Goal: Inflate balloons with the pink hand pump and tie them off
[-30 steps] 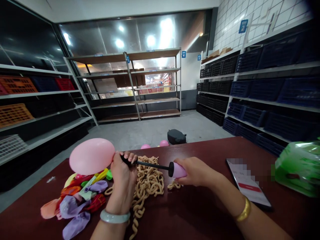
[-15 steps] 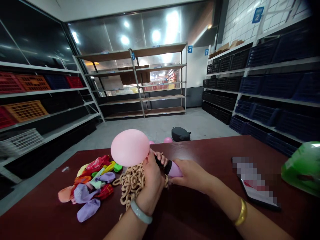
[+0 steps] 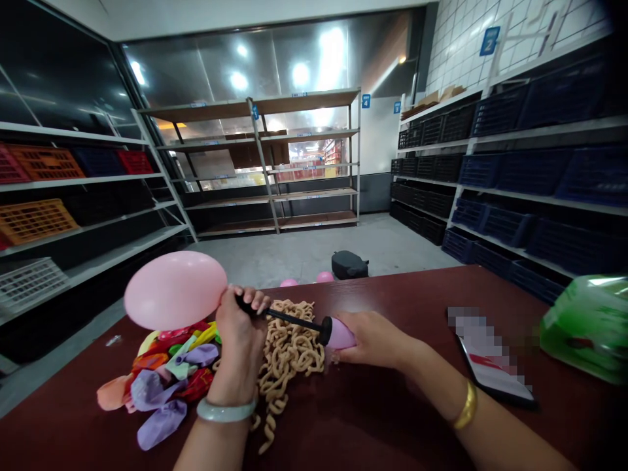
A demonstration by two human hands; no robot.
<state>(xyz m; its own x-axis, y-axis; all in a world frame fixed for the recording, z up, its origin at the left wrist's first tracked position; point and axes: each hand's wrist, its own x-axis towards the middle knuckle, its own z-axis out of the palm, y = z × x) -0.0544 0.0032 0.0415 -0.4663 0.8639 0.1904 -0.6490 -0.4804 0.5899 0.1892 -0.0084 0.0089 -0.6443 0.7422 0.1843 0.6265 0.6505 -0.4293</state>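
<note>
A balloon pump (image 3: 293, 320) is stretched between my two hands, its thin black rod drawn out. My left hand (image 3: 241, 320) wraps around the black end, where a swollen pink balloon (image 3: 174, 291) sits with its neck hidden in my fingers. My right hand (image 3: 370, 337) grips the pump's light purple barrel. Under the pump lies a heap of tan, curled, ring-like pieces (image 3: 292, 350); their kind I cannot make out. Left of my left wrist is a pile of uninflated balloons (image 3: 161, 379) in several colours.
A phone (image 3: 493, 360) and a green plastic packet or container (image 3: 583, 327) lie at the right of the dark red table (image 3: 392, 425). Pink balloons (image 3: 324, 277) and a dark bag-like object (image 3: 350, 264) are beyond the far edge. Shelves with crates (image 3: 507, 226) line the sides.
My left hand has moved left with the balloon, drawing the pump's rod out of the barrel. The pink balloon looks larger. My right hand stays nearly in place.
</note>
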